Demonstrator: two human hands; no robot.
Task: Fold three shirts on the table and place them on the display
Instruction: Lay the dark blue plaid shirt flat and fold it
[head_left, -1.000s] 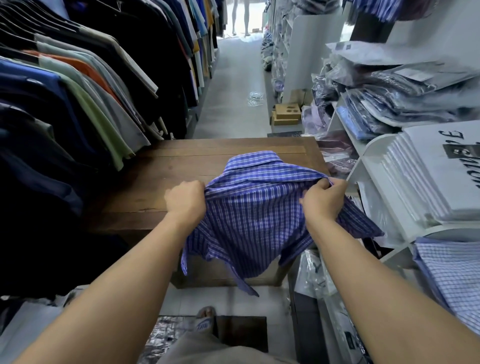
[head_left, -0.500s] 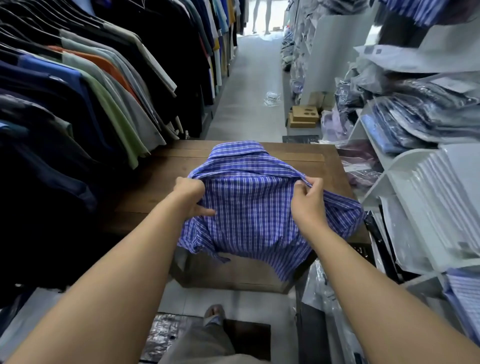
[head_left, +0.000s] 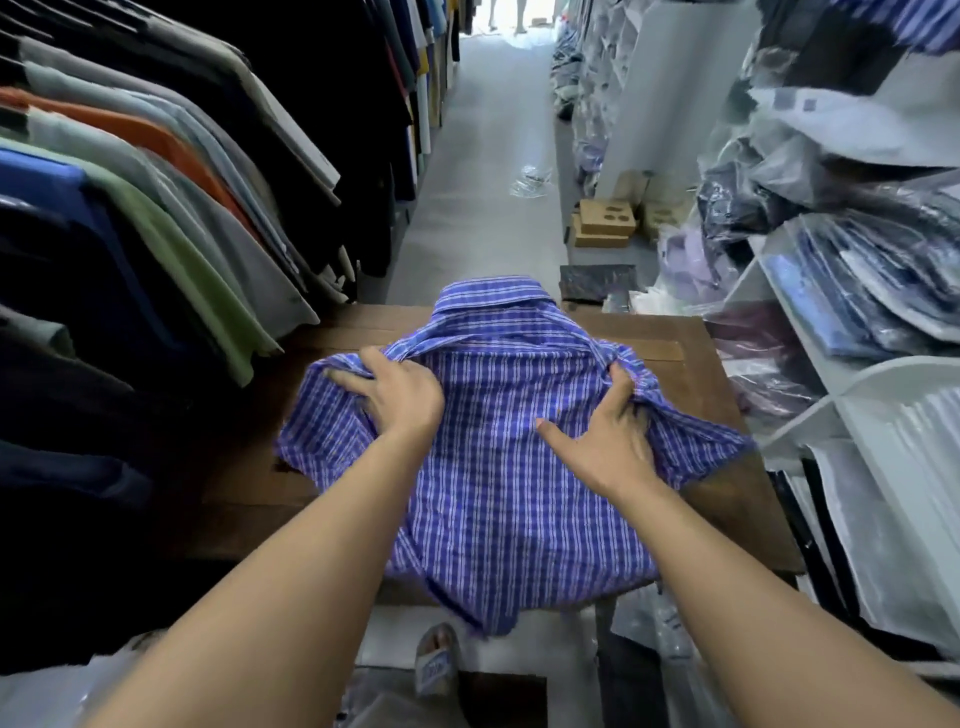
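Observation:
A blue-and-white checked shirt (head_left: 498, 467) lies back up on the brown wooden table (head_left: 727, 499), collar at the far side, its hem hanging over the near edge. My left hand (head_left: 395, 395) lies on the left shoulder with fingers spread over bunched cloth. My right hand (head_left: 608, 441) grips the folded-in cloth at the right shoulder, thumb stretched flat on the back of the shirt. Both short sleeves stick out sideways on the table.
A rack of hanging shirts (head_left: 171, 218) lines the left side. White shelves (head_left: 810, 415) at right hold bagged and folded shirts (head_left: 883, 291). Cardboard boxes (head_left: 605, 223) and a plastic wrapper (head_left: 530, 182) lie in the aisle beyond the table. My sandalled foot (head_left: 436, 660) is below.
The shirt went from held up by its shoulders to lying on the table. My hands lowered with it and moved outward along the shoulders.

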